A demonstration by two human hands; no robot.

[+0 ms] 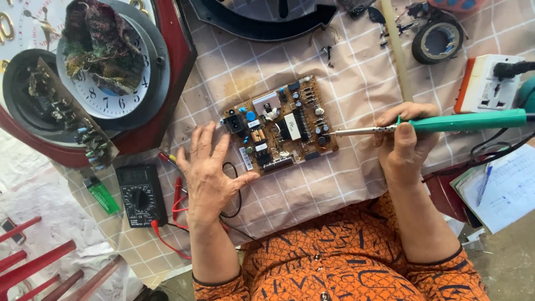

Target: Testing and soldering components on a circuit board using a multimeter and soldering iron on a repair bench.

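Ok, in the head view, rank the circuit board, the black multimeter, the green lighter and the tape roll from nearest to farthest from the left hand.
1. Circuit board: just right of the left hand, its fingers at the board's edge.
2. Multimeter: on the cloth to the hand's left.
3. Lighter: further left, past the multimeter.
4. Tape roll: far up at the top right.

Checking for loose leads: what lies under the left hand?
Under the left hand lie black and red wires on the checked cloth. Its fingertips reach the circuit board. Whatever sits beneath the palm is hidden.
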